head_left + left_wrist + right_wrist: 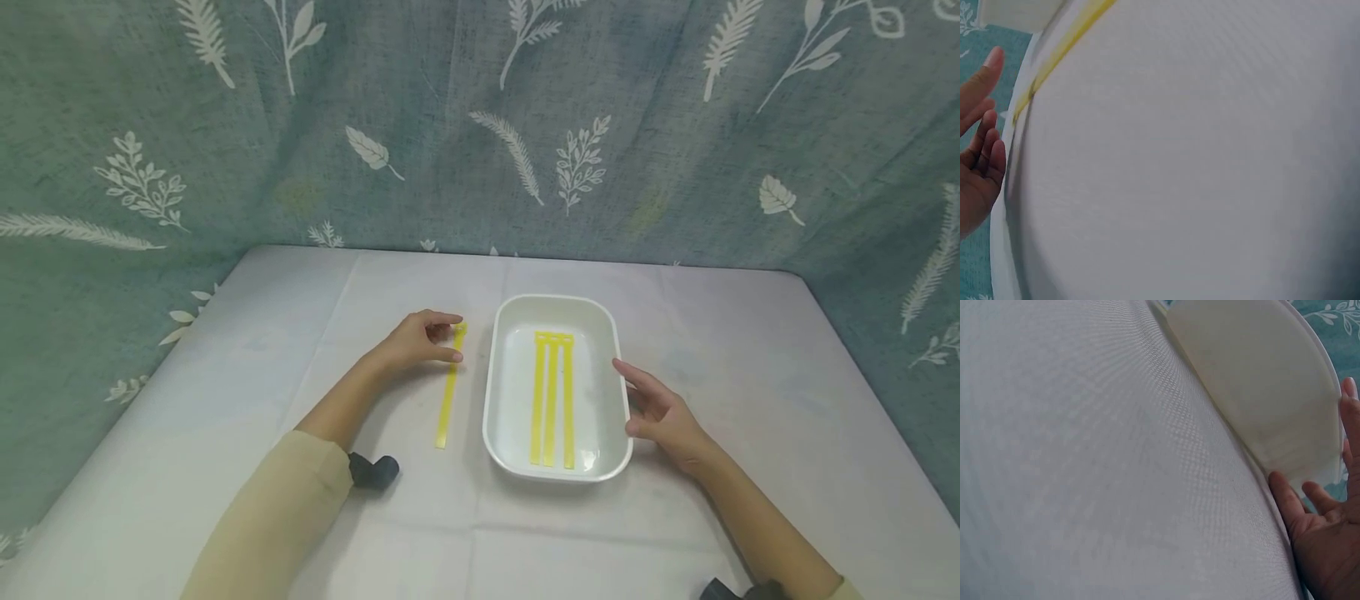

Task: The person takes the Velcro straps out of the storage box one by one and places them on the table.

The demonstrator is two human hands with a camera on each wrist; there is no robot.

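Observation:
A loose yellow flat strip (447, 408) with a small wider head, perhaps a plastic tie, lies on the cloth left of the white tray (491, 392). My left hand (420, 340) hovers at its head end, thumb and fingers parted. In the left wrist view there is a gap between the left hand (979, 150) and the strip (1063, 53). Three similar yellow strips (552, 400) lie side by side inside the tray, heads at the far end. My right hand (667, 421) touches the tray's right side, its fingers and thumb extended; the right wrist view shows it against the outer wall (1260, 381).
A white cloth (390, 533) covers the table. Behind it hangs a blue-green curtain (450, 167) with white leaf prints. A dark wrist device (375, 472) sits by the left sleeve, and another (742, 590) by the right forearm.

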